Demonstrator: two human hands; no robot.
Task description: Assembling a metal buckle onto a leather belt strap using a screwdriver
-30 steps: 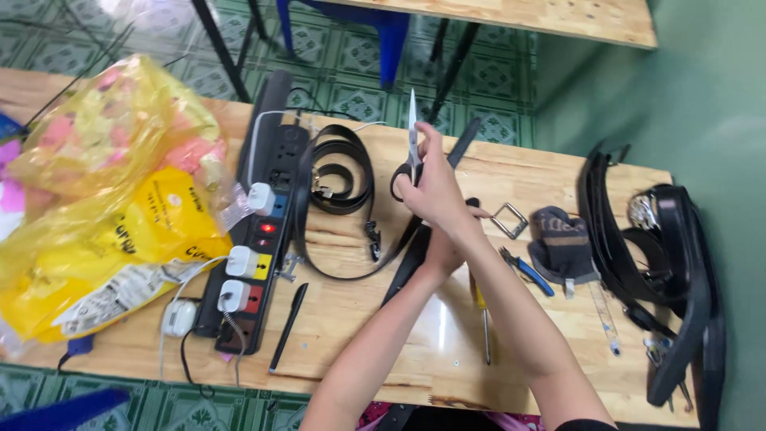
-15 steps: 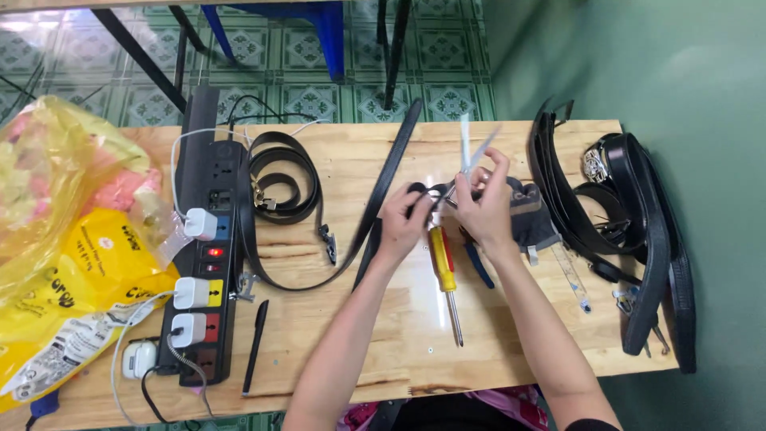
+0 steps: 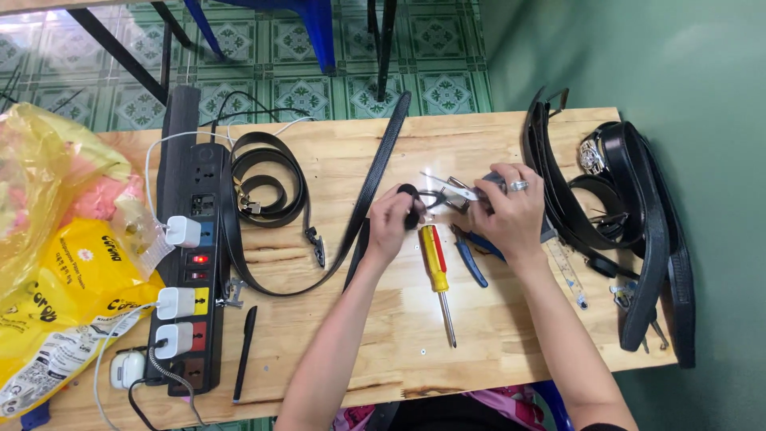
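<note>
Your left hand point(image 3: 393, 219) pinches the black belt strap point(image 3: 375, 179) at the table's point(image 3: 335, 343) centre; your right hand point(image 3: 511, 211), at 3 o'clock of it, grips the metal buckle point(image 3: 455, 191); the screwdriver point(image 3: 437, 275) near your wrists could roll off if nudged; scissors point(image 3: 439, 185) by your fingers could nick you.

bright, even daylight | glare top left | soft shadows | sharp focus

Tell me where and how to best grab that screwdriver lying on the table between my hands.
Probably best to grip the screwdriver by its yellow and red handle, the thick end lying nearest your left hand. It lies flat on the wooden table, shaft pointing toward you, so come from above and close your fingers across the handle. The pliers lie close on its right, so the left side looks freer.
</note>
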